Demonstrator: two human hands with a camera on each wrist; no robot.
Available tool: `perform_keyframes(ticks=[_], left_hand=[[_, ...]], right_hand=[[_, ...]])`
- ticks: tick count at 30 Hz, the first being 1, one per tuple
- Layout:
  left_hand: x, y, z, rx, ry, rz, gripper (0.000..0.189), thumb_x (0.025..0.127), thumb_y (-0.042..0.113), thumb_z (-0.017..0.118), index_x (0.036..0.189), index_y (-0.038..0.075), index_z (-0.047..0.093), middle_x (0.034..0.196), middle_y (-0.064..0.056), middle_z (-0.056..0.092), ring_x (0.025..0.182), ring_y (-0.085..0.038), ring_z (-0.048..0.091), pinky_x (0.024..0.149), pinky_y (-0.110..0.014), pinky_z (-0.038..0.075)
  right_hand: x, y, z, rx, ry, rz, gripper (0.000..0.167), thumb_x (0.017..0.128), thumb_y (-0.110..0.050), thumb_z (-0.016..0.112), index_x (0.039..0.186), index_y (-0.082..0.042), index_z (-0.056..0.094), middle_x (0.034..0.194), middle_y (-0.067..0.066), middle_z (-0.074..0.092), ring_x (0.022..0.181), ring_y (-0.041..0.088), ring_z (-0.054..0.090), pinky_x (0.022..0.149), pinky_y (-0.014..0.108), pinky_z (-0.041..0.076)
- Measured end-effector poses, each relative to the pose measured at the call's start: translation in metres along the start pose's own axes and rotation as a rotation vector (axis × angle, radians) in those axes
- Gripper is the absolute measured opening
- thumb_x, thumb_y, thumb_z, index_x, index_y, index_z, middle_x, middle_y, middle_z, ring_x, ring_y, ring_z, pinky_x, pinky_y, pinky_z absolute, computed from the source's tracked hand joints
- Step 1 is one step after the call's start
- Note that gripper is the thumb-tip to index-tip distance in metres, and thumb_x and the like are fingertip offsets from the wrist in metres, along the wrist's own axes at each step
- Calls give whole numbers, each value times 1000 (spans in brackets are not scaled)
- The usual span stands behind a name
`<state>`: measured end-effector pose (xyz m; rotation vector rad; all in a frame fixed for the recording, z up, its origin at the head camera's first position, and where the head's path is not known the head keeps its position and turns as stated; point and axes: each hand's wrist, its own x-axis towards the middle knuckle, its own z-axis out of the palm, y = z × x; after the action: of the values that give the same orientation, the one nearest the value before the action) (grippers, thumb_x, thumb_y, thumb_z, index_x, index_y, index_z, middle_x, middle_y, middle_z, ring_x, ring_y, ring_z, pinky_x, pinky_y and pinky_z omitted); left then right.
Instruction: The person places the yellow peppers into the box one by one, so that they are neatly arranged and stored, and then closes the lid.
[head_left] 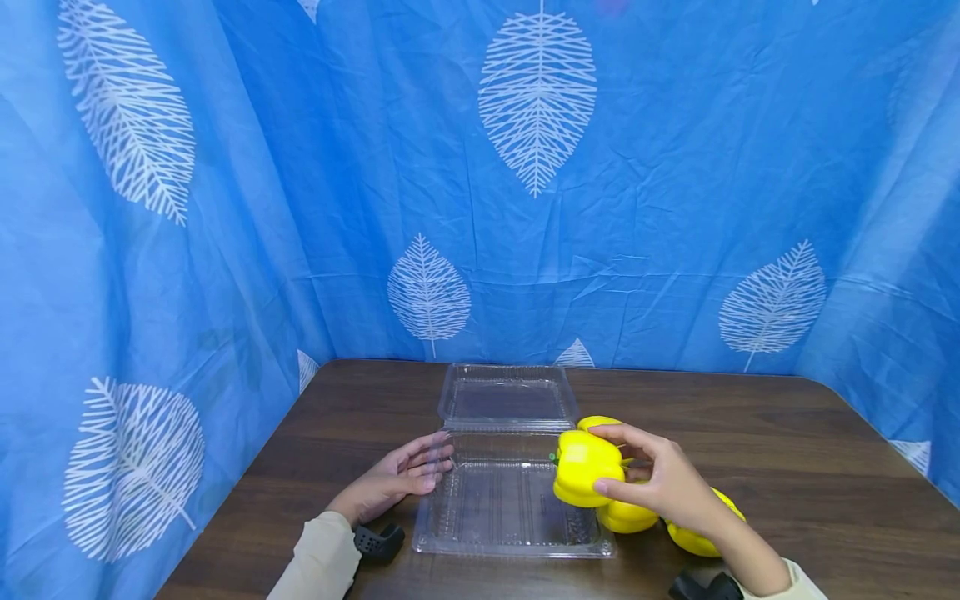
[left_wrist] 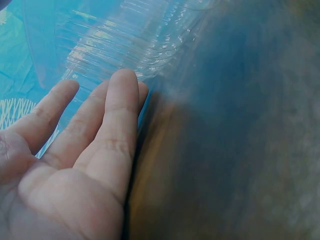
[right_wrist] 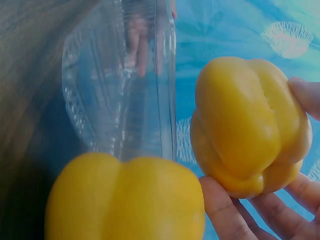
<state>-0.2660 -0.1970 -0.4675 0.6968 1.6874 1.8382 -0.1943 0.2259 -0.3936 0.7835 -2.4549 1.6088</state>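
Note:
My right hand (head_left: 663, 477) grips a yellow bell pepper (head_left: 585, 471) between thumb and fingers, held up at the right edge of a clear plastic clamshell box (head_left: 495, 508). In the right wrist view the gripped pepper (right_wrist: 245, 125) shows its lobed side, and a second pepper (right_wrist: 125, 200) fills the lower part. My left hand (head_left: 397, 475) lies at the box's left side with fingers extended and nothing in its grasp. The left wrist view shows the straight fingers (left_wrist: 117, 120) close to the clear plastic wall (left_wrist: 150, 45); whether they touch it I cannot tell.
The box's lid (head_left: 510, 396) is folded back behind the base. More yellow peppers stand on the dark wooden table (head_left: 810, 467): one behind (head_left: 597, 422), one below the held one (head_left: 628, 517), one near the right wrist (head_left: 693, 540). A blue leaf-print curtain (head_left: 637, 208) surrounds the table.

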Motion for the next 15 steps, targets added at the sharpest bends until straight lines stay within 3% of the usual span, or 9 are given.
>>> perform_keyframes(ticks=[6, 15], left_hand=[[0, 1, 0, 16, 1, -5, 87, 108, 22, 67, 170, -5, 13, 174, -31, 23, 159, -42, 35, 121, -30, 44], [1, 0, 0, 13, 7, -10, 86, 108, 21, 67, 170, -5, 14, 174, -31, 24, 158, -42, 35, 120, -30, 44]], right_hand=[[1, -2, 6, 18, -10, -17, 54, 91, -3, 84, 141, 5, 65, 135, 29, 67, 102, 13, 74, 81, 30, 66], [5, -4, 15, 87, -36, 31, 54, 94, -4, 82, 143, 7, 63, 139, 32, 63, 107, 12, 73, 84, 29, 66]])
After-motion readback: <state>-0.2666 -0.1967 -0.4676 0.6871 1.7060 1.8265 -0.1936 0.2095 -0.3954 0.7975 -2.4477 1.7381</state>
